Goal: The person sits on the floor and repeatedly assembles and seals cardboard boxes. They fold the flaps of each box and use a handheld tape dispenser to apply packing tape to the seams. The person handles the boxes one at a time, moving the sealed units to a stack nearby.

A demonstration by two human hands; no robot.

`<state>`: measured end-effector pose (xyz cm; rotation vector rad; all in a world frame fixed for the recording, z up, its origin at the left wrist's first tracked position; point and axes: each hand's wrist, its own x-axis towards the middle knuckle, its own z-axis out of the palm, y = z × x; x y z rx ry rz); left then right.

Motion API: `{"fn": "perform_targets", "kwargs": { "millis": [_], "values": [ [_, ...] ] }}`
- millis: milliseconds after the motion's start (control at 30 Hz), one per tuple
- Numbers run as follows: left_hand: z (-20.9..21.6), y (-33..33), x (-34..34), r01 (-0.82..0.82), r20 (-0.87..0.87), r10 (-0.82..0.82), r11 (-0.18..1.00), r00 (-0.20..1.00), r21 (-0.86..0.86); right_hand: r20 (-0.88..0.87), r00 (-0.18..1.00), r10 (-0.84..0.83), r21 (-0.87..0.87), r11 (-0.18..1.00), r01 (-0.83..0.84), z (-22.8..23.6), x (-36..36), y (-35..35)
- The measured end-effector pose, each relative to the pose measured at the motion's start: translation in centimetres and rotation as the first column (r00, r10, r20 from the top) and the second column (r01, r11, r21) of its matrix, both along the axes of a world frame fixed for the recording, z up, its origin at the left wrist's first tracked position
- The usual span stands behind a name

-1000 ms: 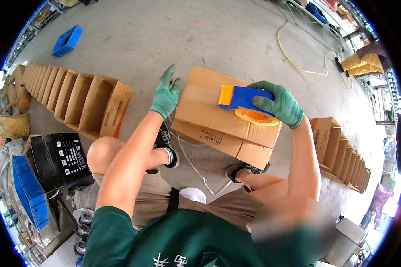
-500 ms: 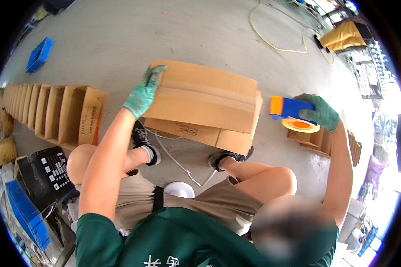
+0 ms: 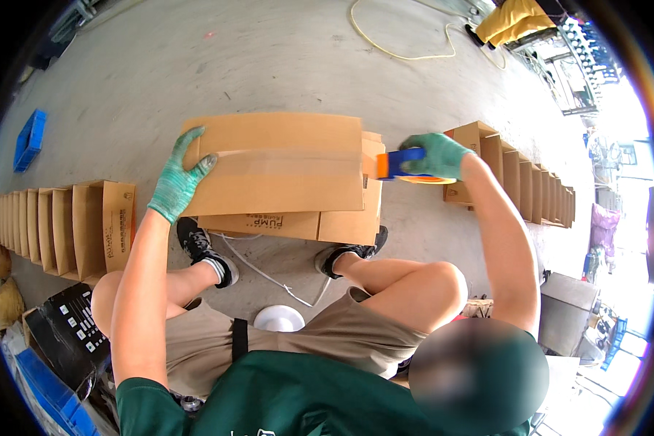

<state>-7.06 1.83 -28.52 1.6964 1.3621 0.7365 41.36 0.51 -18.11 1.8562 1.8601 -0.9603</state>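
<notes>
A brown cardboard box lies in front of me with its flaps closed, and a shiny strip of clear tape runs along its middle seam. My left hand, in a green glove, grips the box's left end with the thumb on top. Beneath it sits another cardboard box with printing on its side. My right hand, also gloved, is wrapped round a blue and orange tape dispenser. The dispenser is just off the right end of the upper box; whether tape still links them I cannot tell.
Rows of open cardboard boxes stand at left and right. A blue crate is on the floor at far left, a black box by my left knee. A white round object lies between my legs, near a white cord.
My right hand has brought the tape dispenser left, to the right end of the upper box. My left hand keeps its hold on the left end, its thumb now lying on top.
</notes>
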Motion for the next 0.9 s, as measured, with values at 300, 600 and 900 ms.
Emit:
{"fn": "perform_targets", "kwargs": {
  "millis": [300, 600, 900],
  "values": [
    [4.2, -0.8, 5.5, 0.370, -0.858, 0.138, 0.860, 0.494, 0.352, 0.145, 0.984, 0.104, 0.050, 0.992, -0.113, -1.7, -8.5, -1.7],
    [4.7, 0.8, 24.3, 0.842, -0.737, -0.530, 0.531, 0.419, 0.097, 0.163, 0.987, -0.008, 0.241, 0.970, -0.032, -4.8, -8.0, -4.8],
    [4.1, 0.2, 26.0, 0.827, -0.803, -0.448, 0.553, 0.394, 0.097, 0.129, 0.988, -0.082, 0.365, 0.930, 0.030, -14.0, -8.3, -6.0]
  ]
}}
